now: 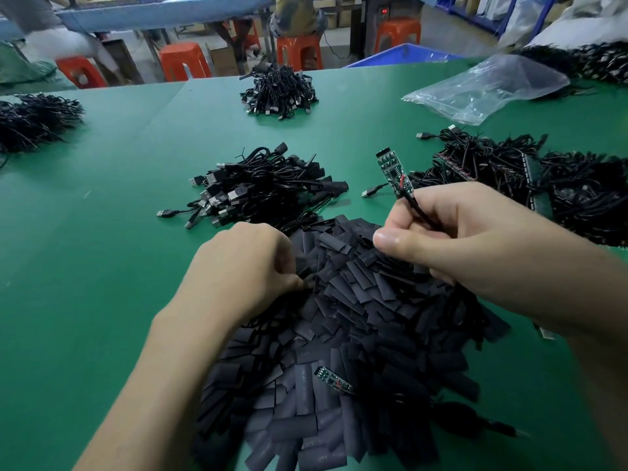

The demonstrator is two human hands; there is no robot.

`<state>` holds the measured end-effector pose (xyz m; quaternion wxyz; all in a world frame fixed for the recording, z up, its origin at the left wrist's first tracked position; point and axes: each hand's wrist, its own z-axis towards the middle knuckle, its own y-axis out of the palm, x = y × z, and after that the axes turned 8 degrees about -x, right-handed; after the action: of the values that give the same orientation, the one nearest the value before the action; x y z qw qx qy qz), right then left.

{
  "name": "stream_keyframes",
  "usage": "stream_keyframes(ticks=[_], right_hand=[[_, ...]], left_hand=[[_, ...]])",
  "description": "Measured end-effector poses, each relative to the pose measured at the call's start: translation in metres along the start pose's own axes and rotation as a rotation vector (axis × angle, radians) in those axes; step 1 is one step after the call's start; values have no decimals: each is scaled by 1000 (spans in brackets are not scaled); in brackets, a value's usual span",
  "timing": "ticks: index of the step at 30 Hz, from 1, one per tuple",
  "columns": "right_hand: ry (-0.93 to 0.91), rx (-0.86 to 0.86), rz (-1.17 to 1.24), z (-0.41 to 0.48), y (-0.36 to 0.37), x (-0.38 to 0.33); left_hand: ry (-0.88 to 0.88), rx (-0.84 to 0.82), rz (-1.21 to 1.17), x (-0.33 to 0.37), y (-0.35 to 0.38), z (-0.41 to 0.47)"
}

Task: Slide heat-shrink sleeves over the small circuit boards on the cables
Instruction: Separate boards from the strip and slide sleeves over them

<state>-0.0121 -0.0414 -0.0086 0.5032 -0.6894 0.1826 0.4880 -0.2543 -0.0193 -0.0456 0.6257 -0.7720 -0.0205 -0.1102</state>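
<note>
- The bare circuit board [394,173] tilts up above the tabletop [102,232], and the curled fingers of the right hand [458,243] grip its cable [419,210].
- The left hand [248,266], fingers curled, pinches a sleeve [306,275] at the upper edge of the sleeve pile [356,334], near the right hand.
- The step in hand looks like picking out one sleeve; the board is not yet covered.
- The next move calls for lifting that sleeve free, opening its flattened mouth and lining it up with the board's tip.
- A second board [333,379] lies on the pile, and a cable heap [265,188] sits beyond.
</note>
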Motion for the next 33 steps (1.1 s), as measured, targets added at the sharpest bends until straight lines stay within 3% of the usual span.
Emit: stream_keyframes(ticks=[7,10,20,26,33], right_hand=[[-4,-32,-6,1,2,-1],[-1,-38,3,2,3,0],[-104,-22,-34,2,0,-2],[-21,35,273,0,-5,-6],[-46,-41,-114,-5,-8,-8]], left_hand=[[399,-280,-652,5,-27,-23],[507,-319,-833,13,-31,-29],[529,-293,-944,16,-32,-28],[467,15,-875,13,-35,-28],[460,168,-775,17,-38,-30]])
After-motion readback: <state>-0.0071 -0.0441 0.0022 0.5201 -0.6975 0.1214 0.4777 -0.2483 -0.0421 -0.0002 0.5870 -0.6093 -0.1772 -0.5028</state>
